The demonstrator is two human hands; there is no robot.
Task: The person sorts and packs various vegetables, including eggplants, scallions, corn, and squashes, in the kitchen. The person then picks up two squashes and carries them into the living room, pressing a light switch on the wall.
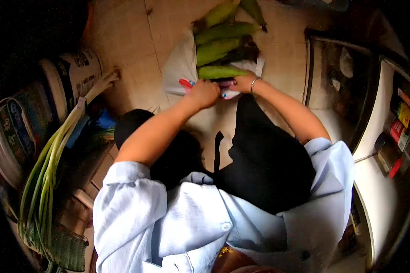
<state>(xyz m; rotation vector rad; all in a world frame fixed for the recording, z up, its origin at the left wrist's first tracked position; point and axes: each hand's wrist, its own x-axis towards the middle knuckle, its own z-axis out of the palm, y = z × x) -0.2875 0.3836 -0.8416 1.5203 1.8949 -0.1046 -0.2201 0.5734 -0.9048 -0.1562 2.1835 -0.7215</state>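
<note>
Several ears of corn in green husks (218, 49) lie in and beyond the mouth of a white plastic bag (177, 68) on the floor, between my knees and the far tiles. My left hand (205, 94) is closed on the bag's near edge, by its red and blue print. My right hand (245, 83), with a bangle at the wrist, is bent round the same edge, close to the tip of the nearest ear. Its fingertips are partly hidden. A small purplish patch shows between the hands; I cannot make out what it is.
Long green onions (54, 150) lie along the left, beside a printed sack (77, 73) and a blue bag (105, 119). A dark-framed glass panel (339, 86) and a white cabinet side (373, 182) stand at the right. Tiled floor (132, 45) surrounds the corn.
</note>
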